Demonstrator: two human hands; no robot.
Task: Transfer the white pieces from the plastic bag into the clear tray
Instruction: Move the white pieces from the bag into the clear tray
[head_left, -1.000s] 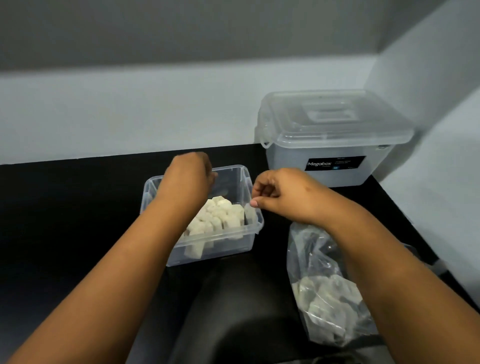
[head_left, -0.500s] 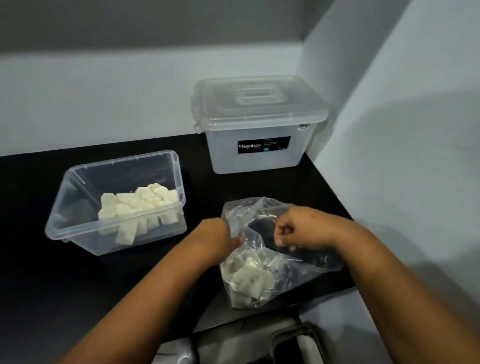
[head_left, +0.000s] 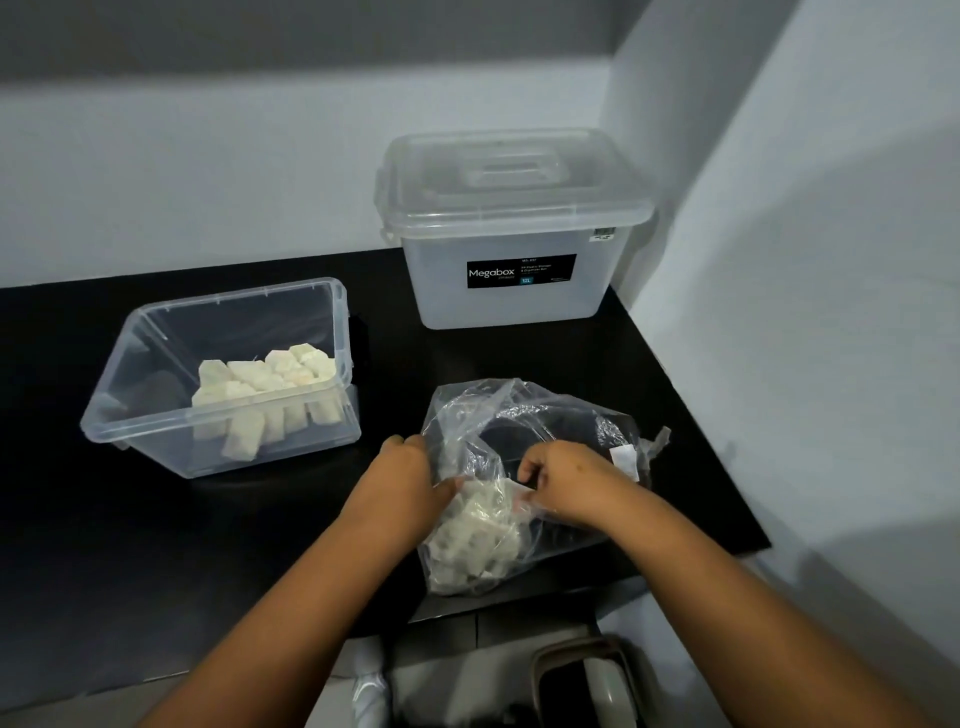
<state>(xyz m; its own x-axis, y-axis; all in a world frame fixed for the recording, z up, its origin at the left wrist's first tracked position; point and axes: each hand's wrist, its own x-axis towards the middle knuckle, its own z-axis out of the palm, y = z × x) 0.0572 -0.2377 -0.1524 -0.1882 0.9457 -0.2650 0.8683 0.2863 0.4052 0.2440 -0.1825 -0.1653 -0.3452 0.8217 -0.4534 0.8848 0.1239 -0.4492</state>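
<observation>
Plastic bag (head_left: 540, 415) pinched by both hands' grips — left hand (head_left: 402, 483), right hand (head_left: 563, 480) — white pieces (head_left: 475, 535) between.

left hand (head_left: 402, 480) fingertips hidden in plastic bag (head_left: 524, 415); label small print unreadable

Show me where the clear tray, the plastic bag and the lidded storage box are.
clear tray (head_left: 156, 436): head view, front rim.
plastic bag (head_left: 566, 415): head view, upper film.
lidded storage box (head_left: 514, 306): head view, front wall.

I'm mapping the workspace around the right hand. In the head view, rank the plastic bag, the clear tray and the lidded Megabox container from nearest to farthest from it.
1. Plastic bag, held by the right hand.
2. Megabox container, beyond, against the wall.
3. Clear tray, far left.
</observation>
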